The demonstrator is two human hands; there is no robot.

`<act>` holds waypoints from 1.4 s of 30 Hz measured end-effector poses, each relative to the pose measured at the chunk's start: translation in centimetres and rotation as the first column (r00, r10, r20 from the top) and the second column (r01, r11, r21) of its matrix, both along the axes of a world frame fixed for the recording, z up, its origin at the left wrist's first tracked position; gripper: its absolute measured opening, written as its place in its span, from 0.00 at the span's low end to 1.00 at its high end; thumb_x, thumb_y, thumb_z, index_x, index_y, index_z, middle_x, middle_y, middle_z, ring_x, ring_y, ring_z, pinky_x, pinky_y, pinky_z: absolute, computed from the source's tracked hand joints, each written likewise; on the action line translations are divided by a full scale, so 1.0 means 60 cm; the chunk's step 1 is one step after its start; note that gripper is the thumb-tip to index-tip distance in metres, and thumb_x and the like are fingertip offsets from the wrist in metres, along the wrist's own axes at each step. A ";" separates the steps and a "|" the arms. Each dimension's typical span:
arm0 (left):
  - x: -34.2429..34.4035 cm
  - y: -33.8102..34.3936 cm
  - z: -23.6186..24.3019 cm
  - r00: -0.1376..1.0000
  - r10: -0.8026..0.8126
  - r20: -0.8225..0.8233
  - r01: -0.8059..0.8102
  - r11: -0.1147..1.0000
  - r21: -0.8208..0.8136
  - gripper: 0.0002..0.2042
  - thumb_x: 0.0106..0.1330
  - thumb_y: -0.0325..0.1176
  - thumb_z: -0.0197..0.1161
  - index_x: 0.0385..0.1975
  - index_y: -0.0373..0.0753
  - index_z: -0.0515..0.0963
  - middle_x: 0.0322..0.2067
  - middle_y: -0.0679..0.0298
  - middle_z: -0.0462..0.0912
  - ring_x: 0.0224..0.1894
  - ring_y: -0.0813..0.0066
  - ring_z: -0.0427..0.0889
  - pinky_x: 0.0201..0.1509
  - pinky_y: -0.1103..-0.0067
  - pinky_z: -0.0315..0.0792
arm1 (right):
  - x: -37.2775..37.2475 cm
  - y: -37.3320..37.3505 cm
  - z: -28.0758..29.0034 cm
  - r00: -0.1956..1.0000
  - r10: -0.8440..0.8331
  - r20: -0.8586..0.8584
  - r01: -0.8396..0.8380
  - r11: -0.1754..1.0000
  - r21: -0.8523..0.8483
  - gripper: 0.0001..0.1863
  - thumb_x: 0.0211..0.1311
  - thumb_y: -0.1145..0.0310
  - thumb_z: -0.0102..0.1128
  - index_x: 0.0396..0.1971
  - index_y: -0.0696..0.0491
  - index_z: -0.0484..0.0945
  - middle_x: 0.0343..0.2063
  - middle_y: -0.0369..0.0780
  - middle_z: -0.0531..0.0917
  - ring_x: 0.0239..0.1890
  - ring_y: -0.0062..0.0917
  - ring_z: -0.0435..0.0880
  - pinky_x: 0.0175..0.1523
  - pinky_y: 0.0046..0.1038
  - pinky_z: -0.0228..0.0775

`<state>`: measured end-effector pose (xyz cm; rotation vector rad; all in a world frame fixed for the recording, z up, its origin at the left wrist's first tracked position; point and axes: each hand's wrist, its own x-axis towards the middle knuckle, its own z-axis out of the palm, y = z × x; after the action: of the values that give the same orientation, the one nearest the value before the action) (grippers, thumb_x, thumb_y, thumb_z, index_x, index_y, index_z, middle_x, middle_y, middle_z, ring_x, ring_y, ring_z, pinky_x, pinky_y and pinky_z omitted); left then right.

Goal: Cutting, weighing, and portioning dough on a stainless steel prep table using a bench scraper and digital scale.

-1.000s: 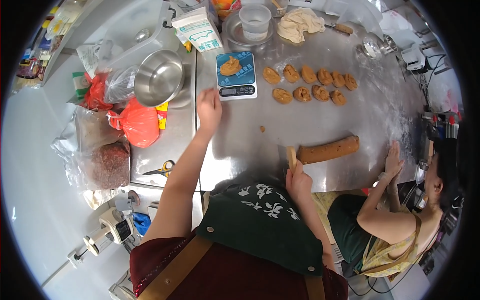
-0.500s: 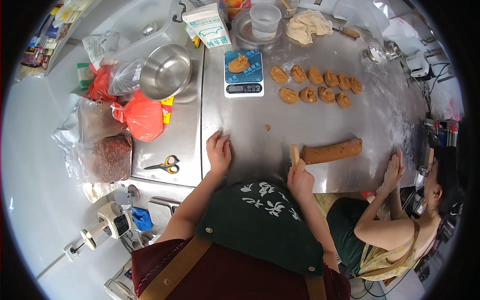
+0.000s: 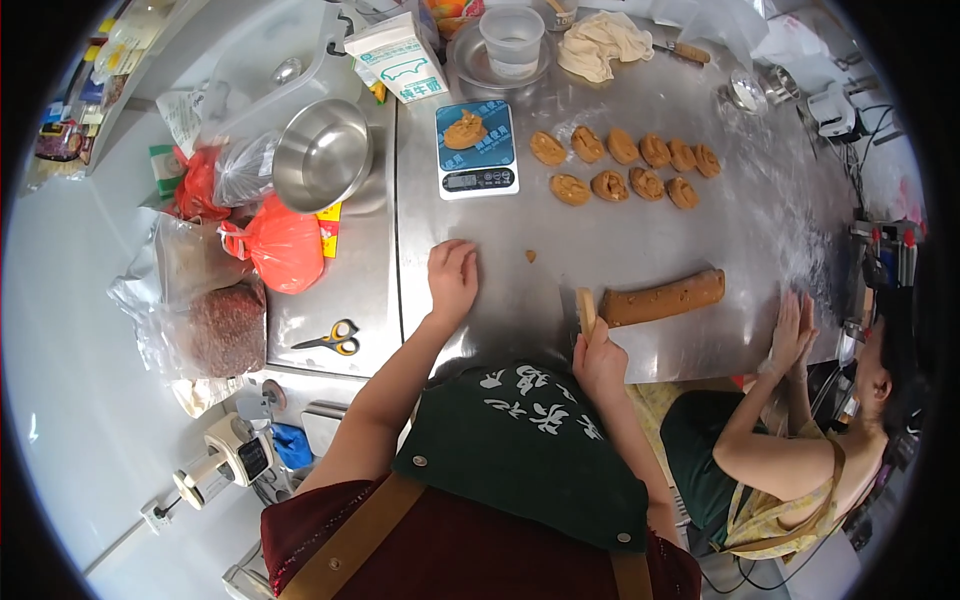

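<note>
Dough log (image 3: pixel 663 298): on the worktop (image 3: pixel 560 232), just right of the scraper; contact between them is unclear.
Right hand (image 3: pixel 602 362): fingers wrapped around the wooden-handled scraper (image 3: pixel 587 311).
Left hand (image 3: pixel 453 278): empty, fingers loosely bent, near the dough scrap (image 3: pixel 530 256) but apart from it.
Dough pieces (image 3: pixel 609 186): two rows beyond the log, right of the kitchen scale (image 3: pixel 480 181), which bears another lump.
Log's handling: probably soft, dense and slightly tacky, easily dented; best supported underneath along its length.
Scraper's hold: likely stiff and light; grip the wood.
</note>
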<state>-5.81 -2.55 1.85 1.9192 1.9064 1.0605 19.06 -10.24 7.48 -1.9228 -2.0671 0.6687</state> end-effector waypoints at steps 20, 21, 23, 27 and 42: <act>0.105 0.041 -0.025 0.965 -0.262 0.027 0.263 0.951 -0.162 0.07 0.48 0.26 0.63 0.28 0.39 0.76 0.32 0.59 0.74 0.36 0.60 0.74 0.40 0.70 0.69 | 0.001 0.004 -0.004 1.000 0.003 -0.029 -0.002 1.000 0.025 0.19 0.55 0.69 0.53 0.45 0.62 0.63 0.14 0.46 0.76 0.15 0.40 0.77 0.21 0.37 0.69; 0.098 0.050 -0.025 0.965 -0.262 -0.005 0.260 0.961 -0.098 0.08 0.49 0.27 0.62 0.31 0.40 0.77 0.34 0.58 0.74 0.38 0.58 0.74 0.42 0.69 0.69 | 0.001 0.004 -0.004 1.000 0.009 -0.024 -0.008 1.000 0.025 0.19 0.55 0.69 0.53 0.45 0.62 0.63 0.14 0.46 0.76 0.15 0.41 0.77 0.21 0.37 0.69; 0.081 0.087 -0.019 0.971 -0.221 -0.093 0.222 0.975 -0.007 0.12 0.52 0.29 0.60 0.38 0.39 0.76 0.42 0.54 0.73 0.43 0.54 0.72 0.47 0.67 0.67 | 0.000 0.005 0.001 1.000 -0.008 -0.009 0.008 1.000 0.012 0.18 0.54 0.69 0.54 0.43 0.60 0.64 0.15 0.45 0.76 0.16 0.39 0.77 0.21 0.37 0.70; 0.031 0.221 0.042 0.960 -0.029 -0.280 0.072 0.987 0.143 0.23 0.56 0.32 0.59 0.53 0.37 0.66 0.55 0.53 0.65 0.53 0.53 0.67 0.54 0.64 0.63 | -0.004 0.004 0.002 1.000 -0.017 0.022 0.018 0.999 -0.031 0.16 0.53 0.69 0.54 0.40 0.58 0.65 0.15 0.44 0.76 0.16 0.38 0.78 0.21 0.36 0.70; -0.031 0.310 0.000 0.941 -0.249 -0.230 0.258 0.966 0.013 0.23 0.50 0.17 0.58 0.48 0.36 0.65 0.57 0.51 0.61 0.55 0.49 0.63 0.57 0.65 0.62 | -0.063 -0.005 0.013 0.986 -0.166 0.031 0.165 0.986 0.019 0.17 0.53 0.68 0.55 0.41 0.58 0.65 0.15 0.44 0.75 0.16 0.40 0.76 0.21 0.37 0.68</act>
<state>-7.69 16.02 1.87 2.3222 1.6895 0.8436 15.30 -10.56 8.25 -2.0804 -1.8979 0.5845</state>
